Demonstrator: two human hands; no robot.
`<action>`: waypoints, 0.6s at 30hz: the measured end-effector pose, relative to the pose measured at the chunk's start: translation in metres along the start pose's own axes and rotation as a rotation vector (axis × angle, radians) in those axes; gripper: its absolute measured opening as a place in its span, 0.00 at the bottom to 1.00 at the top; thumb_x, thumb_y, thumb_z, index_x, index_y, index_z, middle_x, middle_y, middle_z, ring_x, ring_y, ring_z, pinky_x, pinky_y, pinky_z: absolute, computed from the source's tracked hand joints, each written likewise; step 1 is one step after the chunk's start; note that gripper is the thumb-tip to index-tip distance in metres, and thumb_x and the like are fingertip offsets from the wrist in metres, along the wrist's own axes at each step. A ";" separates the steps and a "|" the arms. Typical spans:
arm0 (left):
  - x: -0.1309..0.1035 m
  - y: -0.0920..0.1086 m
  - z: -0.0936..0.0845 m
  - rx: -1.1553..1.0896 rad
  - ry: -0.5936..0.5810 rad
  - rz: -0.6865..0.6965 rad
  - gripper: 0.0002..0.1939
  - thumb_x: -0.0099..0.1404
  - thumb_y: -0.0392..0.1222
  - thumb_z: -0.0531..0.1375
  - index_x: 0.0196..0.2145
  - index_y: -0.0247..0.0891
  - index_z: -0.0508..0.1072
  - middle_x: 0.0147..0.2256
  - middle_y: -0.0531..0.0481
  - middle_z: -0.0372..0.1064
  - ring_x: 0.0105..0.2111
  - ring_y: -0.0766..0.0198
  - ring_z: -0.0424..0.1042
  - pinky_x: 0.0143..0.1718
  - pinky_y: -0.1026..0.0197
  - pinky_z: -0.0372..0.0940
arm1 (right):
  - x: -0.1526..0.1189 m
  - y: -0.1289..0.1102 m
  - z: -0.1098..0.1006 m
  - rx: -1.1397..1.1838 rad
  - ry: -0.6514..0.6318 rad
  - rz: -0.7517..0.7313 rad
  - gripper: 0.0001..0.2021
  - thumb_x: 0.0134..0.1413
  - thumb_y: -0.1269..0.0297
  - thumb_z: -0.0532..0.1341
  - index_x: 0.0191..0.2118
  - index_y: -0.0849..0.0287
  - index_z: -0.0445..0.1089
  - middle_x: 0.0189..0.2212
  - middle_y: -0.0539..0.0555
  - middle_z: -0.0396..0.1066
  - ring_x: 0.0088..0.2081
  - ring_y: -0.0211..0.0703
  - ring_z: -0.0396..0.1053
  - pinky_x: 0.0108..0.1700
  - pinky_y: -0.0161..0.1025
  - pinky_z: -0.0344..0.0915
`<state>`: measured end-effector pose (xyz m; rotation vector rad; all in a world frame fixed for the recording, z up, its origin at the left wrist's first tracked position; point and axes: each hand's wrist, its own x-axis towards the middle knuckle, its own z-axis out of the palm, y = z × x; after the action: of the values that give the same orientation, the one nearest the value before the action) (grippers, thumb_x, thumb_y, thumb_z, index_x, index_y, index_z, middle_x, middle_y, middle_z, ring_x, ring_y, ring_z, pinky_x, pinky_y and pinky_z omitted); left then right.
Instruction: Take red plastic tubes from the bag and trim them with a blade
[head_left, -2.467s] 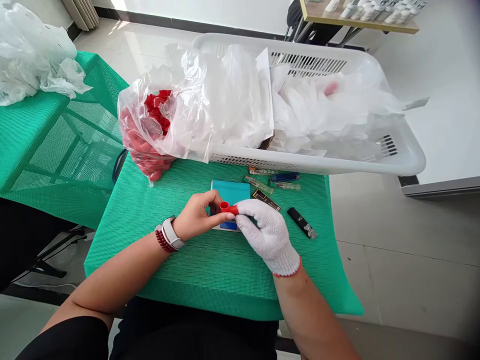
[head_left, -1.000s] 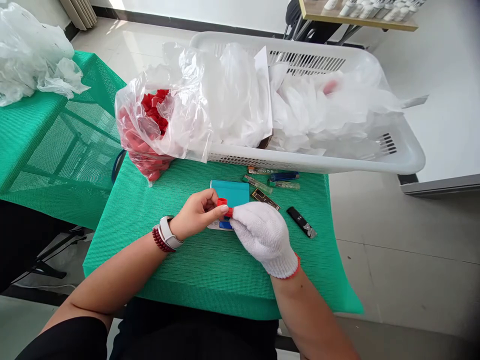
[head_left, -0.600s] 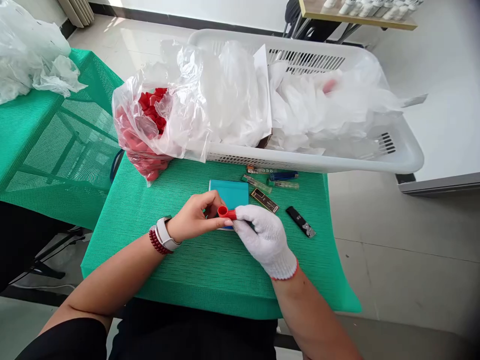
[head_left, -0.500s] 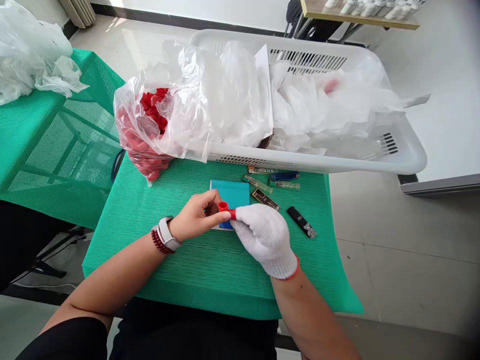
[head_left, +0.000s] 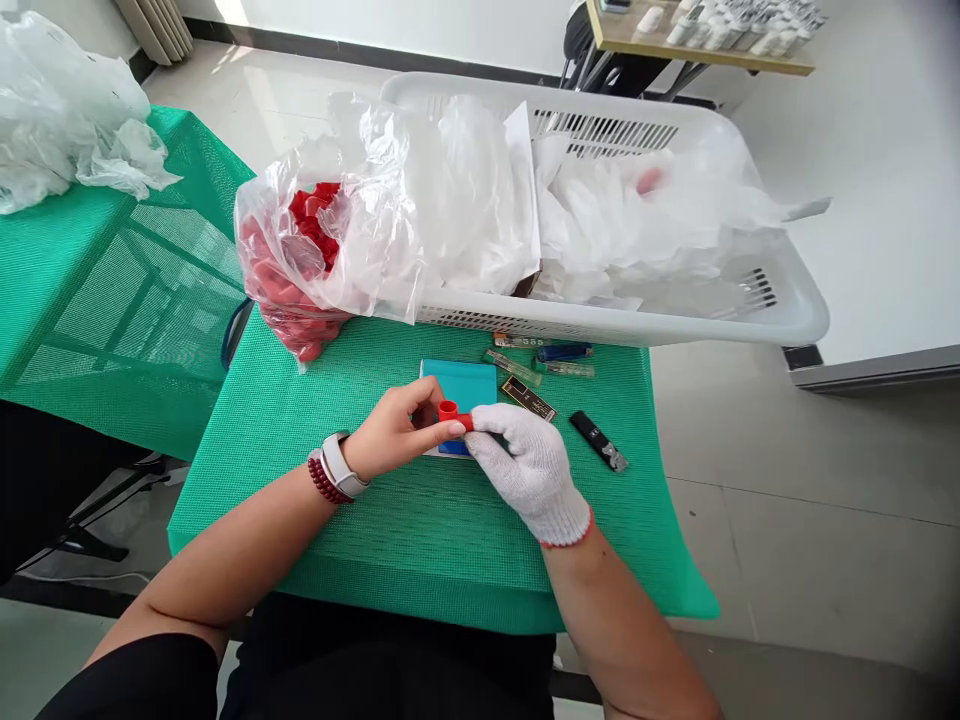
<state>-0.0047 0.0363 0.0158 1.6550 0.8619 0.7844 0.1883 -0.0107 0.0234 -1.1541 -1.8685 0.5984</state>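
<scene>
My bare left hand and my right hand, which wears a white knit glove, meet over the middle of the green mesh table. Together they pinch a small red cap, open end up. Under the hands lies a teal flat box with a blue piece at its near edge. A clear bag of red caps leans at the table's far left.
A large white basket stuffed with clear plastic bags fills the far side. Several lighters and a black lighter lie right of the hands. A second green table with crumpled plastic stands at left.
Both hands stayed together over the teal box, turning the red cap slightly between the fingers. The view shifted a little.
</scene>
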 end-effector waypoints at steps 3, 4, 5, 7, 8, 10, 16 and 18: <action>0.000 0.000 -0.001 -0.017 0.001 -0.009 0.22 0.63 0.59 0.62 0.28 0.39 0.61 0.22 0.56 0.62 0.22 0.70 0.58 0.24 0.66 0.55 | 0.001 -0.001 -0.001 -0.018 0.013 -0.031 0.04 0.61 0.68 0.62 0.40 0.56 0.73 0.34 0.50 0.78 0.35 0.37 0.75 0.39 0.35 0.72; 0.000 0.000 -0.001 -0.020 0.001 -0.014 0.23 0.63 0.60 0.62 0.28 0.39 0.61 0.22 0.56 0.61 0.22 0.70 0.58 0.24 0.66 0.55 | 0.002 -0.001 -0.001 -0.032 0.015 -0.040 0.04 0.60 0.68 0.62 0.40 0.55 0.73 0.34 0.50 0.78 0.35 0.38 0.75 0.39 0.35 0.72; 0.000 0.000 -0.001 -0.022 0.002 -0.020 0.23 0.62 0.60 0.62 0.27 0.39 0.61 0.22 0.56 0.61 0.22 0.70 0.58 0.24 0.66 0.55 | 0.002 -0.001 -0.002 -0.050 0.016 -0.054 0.04 0.60 0.68 0.62 0.40 0.55 0.73 0.34 0.50 0.78 0.35 0.38 0.75 0.39 0.36 0.71; 0.000 0.000 -0.001 -0.025 0.001 -0.030 0.23 0.62 0.60 0.62 0.27 0.39 0.61 0.22 0.56 0.61 0.23 0.70 0.58 0.24 0.66 0.55 | 0.002 0.000 -0.002 -0.106 0.018 -0.102 0.04 0.60 0.69 0.63 0.41 0.56 0.73 0.35 0.51 0.78 0.35 0.39 0.75 0.38 0.37 0.71; 0.000 0.000 -0.001 -0.029 0.000 -0.032 0.23 0.62 0.61 0.62 0.28 0.38 0.61 0.22 0.56 0.61 0.23 0.69 0.58 0.24 0.66 0.55 | 0.001 0.000 -0.002 -0.140 0.027 -0.134 0.05 0.59 0.69 0.64 0.41 0.56 0.73 0.35 0.52 0.78 0.35 0.40 0.75 0.38 0.37 0.71; 0.000 0.002 0.000 -0.045 -0.007 -0.029 0.23 0.62 0.60 0.63 0.28 0.38 0.62 0.22 0.55 0.62 0.23 0.69 0.58 0.24 0.66 0.55 | 0.000 -0.001 -0.002 -0.185 0.069 -0.184 0.05 0.58 0.70 0.64 0.41 0.56 0.73 0.35 0.53 0.78 0.35 0.41 0.76 0.39 0.39 0.71; -0.005 0.015 0.005 -0.080 0.039 0.029 0.23 0.60 0.60 0.65 0.29 0.38 0.63 0.23 0.55 0.63 0.22 0.70 0.57 0.23 0.66 0.53 | -0.010 -0.013 0.005 0.079 0.085 0.163 0.05 0.62 0.64 0.60 0.39 0.57 0.74 0.33 0.51 0.76 0.33 0.38 0.73 0.34 0.35 0.70; -0.008 0.019 0.008 -0.081 0.061 0.042 0.23 0.60 0.60 0.65 0.29 0.38 0.63 0.24 0.54 0.63 0.23 0.70 0.57 0.23 0.66 0.53 | -0.015 -0.017 0.010 0.200 0.102 0.249 0.06 0.63 0.63 0.60 0.39 0.57 0.73 0.33 0.51 0.75 0.32 0.38 0.72 0.33 0.35 0.70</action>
<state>0.0003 0.0220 0.0318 1.5898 0.8291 0.8915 0.1751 -0.0316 0.0246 -1.2667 -1.5522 0.8293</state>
